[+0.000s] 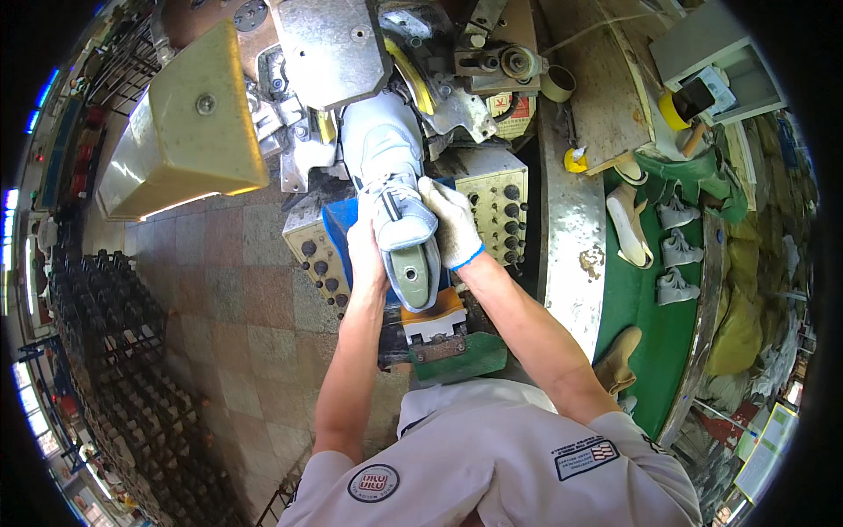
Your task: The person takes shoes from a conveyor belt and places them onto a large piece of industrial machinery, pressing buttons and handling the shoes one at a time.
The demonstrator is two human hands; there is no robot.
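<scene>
A light grey sneaker (pixel 384 149) with laces sits upside-up on a green shoe last (pixel 409 279), whose top with a round hole shows at the heel opening. Its toe points away from me, in among the metal jaws of a machine (pixel 329 53). My bare left hand (pixel 363 249) is closed along the sneaker's left side near the heel. On the opposite side my right hand (pixel 451 223), in a white knitted glove with a blue cuff, grips it by the ankle part; its fingertips are partly hidden. An orange-brown pad (pixel 436 307) on a metal bracket lies just below the heel.
Panels with black knobs (pixel 500 206) flank the sneaker. A large cream machine cover (pixel 189 123) juts out on the left. On the right, a green conveyor belt (pixel 645 299) carries several grey shoes (pixel 678 249), a beige shoe (pixel 628 227) and a tan boot (pixel 618 358). Dark racks (pixel 114 325) stand far left.
</scene>
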